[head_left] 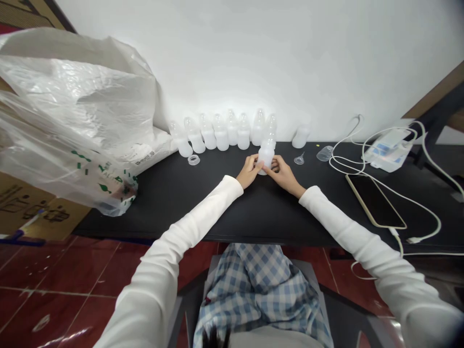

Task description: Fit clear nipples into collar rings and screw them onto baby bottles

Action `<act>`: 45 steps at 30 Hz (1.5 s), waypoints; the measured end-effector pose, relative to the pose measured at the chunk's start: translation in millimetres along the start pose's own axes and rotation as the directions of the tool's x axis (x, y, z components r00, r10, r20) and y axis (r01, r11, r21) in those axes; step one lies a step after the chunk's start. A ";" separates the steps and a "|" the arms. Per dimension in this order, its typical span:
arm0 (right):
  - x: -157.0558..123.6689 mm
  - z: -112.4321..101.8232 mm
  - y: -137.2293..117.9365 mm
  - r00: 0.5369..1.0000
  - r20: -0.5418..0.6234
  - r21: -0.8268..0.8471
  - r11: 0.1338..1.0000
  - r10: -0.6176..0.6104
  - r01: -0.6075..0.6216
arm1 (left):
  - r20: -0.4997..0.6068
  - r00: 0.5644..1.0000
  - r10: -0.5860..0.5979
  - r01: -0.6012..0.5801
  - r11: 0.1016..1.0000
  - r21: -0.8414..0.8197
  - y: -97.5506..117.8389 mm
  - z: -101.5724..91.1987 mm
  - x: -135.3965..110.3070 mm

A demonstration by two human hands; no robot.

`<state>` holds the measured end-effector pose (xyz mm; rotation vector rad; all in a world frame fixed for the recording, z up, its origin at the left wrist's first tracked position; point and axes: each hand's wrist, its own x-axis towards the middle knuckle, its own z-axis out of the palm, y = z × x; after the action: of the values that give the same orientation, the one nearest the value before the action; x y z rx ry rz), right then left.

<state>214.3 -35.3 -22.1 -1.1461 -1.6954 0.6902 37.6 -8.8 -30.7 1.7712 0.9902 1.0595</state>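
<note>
A white baby bottle with a clear cap stands upright between my hands near the middle of the black table. My left hand grips its lower left side, and my right hand wraps its right side, thumbs meeting at the front. Behind and to the left, a row of similar capped baby bottles lines the wall. To the right are an uncapped bottle, a clear teat and a clear cap. A clear ring lies in front of the row.
Large white plastic bags bulge over the table's left end, above a cardboard box. On the right lie a phone on a charging cable, tangled white cables and a white power strip. A white wall stands behind.
</note>
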 end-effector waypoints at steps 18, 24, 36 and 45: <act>41.9 -4.6 28.4 0.927 -0.375 -0.677 0.675 0.027 -0.294 | -0.616 0.771 -0.163 0.627 0.361 0.690 17.6 -74.7 -4.9; 35.9 -2.9 14.5 0.910 -0.415 -0.712 0.621 0.005 -0.328 | -0.668 0.686 -0.287 0.724 0.360 0.589 19.3 -85.0 -1.8; 8.8 -41.0 19.6 0.915 -0.397 -0.804 0.506 -0.067 -0.311 | 0.373 0.912 0.170 -0.396 0.600 0.695 21.0 -41.9 -3.6; 10.2 -59.6 55.6 0.967 -0.254 -0.722 0.669 -0.020 -0.175 | 0.253 0.941 0.226 -0.336 0.720 0.607 12.1 -6.5 7.5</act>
<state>289.0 -6.6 -40.8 -1.7922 -1.7539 -0.1622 36.6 -4.6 -15.7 2.6064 1.0806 0.7667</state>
